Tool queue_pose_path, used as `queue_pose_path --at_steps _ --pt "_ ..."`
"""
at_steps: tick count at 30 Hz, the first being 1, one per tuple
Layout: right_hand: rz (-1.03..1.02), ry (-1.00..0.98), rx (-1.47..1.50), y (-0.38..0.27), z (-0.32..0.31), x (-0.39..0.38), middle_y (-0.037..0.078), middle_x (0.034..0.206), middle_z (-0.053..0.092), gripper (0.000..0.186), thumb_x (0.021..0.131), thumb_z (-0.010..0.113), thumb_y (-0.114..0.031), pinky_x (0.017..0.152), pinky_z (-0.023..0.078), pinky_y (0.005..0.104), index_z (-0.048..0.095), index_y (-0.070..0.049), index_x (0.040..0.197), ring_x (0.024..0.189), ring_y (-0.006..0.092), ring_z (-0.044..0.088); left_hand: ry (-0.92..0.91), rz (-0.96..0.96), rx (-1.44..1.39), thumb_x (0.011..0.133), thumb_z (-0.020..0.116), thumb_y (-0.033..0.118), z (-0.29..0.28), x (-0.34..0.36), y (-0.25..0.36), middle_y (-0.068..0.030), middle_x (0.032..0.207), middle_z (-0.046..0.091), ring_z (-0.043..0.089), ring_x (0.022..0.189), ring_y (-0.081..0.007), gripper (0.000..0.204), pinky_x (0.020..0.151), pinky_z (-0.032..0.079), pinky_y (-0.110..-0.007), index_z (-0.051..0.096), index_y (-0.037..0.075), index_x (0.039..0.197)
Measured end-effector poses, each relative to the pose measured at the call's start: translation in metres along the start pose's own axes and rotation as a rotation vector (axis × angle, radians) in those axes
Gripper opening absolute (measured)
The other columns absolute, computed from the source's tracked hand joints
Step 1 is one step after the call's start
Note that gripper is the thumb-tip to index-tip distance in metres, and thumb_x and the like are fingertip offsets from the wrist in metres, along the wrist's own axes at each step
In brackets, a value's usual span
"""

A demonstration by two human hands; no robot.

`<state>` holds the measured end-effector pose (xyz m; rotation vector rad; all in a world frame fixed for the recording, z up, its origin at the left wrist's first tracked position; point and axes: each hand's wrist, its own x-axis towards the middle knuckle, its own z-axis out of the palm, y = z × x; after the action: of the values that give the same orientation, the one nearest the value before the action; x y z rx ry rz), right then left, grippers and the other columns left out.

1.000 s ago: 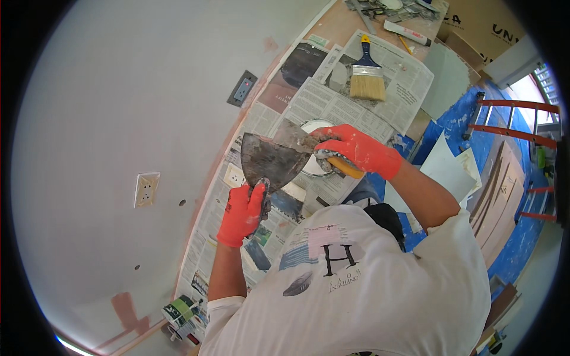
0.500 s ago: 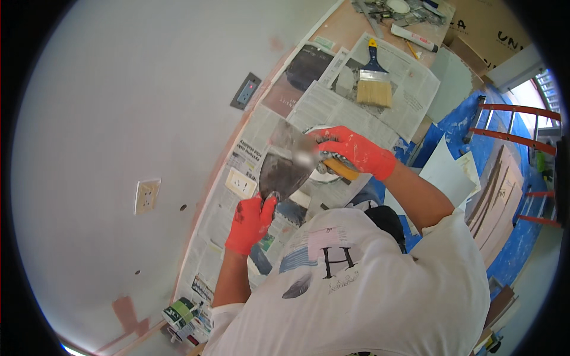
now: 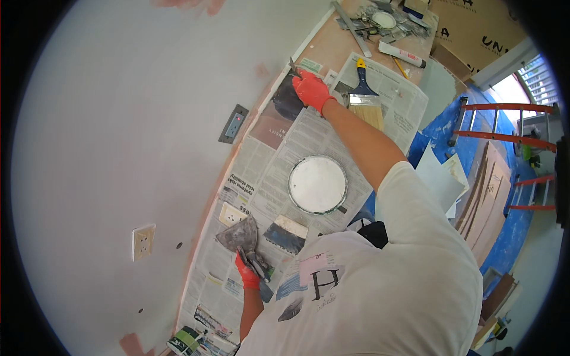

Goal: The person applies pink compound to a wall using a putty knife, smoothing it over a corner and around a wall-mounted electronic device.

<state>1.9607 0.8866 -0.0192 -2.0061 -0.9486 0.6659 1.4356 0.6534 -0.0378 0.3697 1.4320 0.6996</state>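
My left hand (image 3: 248,270), in a red glove, is closed round a wide putty knife (image 3: 238,234) with a grey, fan-shaped, smeared blade, held low over the newspaper. My right hand (image 3: 312,92), gloved the same, stretches to the far part of the newspaper, beside the wall. Its fingers are closed, and a thin dark-grey blade (image 3: 294,67) sticks out past them; its handle is hidden. Between my hands stands a round tub (image 3: 289,187) with a smooth white top. A smeared wide blade (image 3: 286,234) lies near my left hand.
A wide paintbrush (image 3: 362,95) lies right of my right hand. Beyond are a white tube (image 3: 402,54), a pencil (image 3: 400,67) and a pile of metal tools (image 3: 392,24). The wall (image 3: 136,136) runs along the left; an orange ladder (image 3: 504,108) stands at right.
My right hand has moved far forward from the tub, leaving its white top uncovered. My left hand has drawn back with the putty knife. The yellow handle no longer shows.
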Motion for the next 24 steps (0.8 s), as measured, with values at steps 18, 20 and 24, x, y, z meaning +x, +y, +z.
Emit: queue_pose_path --at_steps 18,20,24 --pt "-0.099 0.047 -0.063 0.016 0.04 0.05 0.02 0.116 0.066 0.048 0.089 0.056 -0.037 0.096 0.047 0.0427 0.061 -0.005 0.123 0.113 0.037 0.06 -0.129 -0.032 0.04 0.102 0.04 0.048 0.001 0.003 0.01 -0.0078 0.076 0.062 0.06 0.06 -0.0187 0.044 0.057 0.052 -0.03 0.059 0.008 0.11" --pt "-0.097 -0.05 0.067 0.006 0.054 0.05 0.022 0.115 0.066 0.047 0.089 0.057 -0.038 0.095 0.048 0.0421 0.063 -0.004 0.121 0.111 0.0373 0.061 -0.003 0.244 0.119 0.102 0.043 0.043 -0.058 0.033 -0.027 -0.0053 0.087 0.062 0.061 0.072 -0.015 0.039 0.066 0.052 -0.029 0.059 0.008 0.107" --pt "-0.064 -0.181 0.084 -0.009 0.064 0.011 0.023 0.114 0.066 0.046 0.089 0.059 -0.038 0.093 0.05 0.0407 0.064 -0.003 0.119 0.109 0.0378 0.062 -0.103 0.225 0.227 0.103 0.044 0.04 -0.075 0.042 -0.028 -0.0044 0.09 0.063 0.063 0.076 -0.013 0.035 0.068 0.052 -0.028 0.06 0.009 0.103"
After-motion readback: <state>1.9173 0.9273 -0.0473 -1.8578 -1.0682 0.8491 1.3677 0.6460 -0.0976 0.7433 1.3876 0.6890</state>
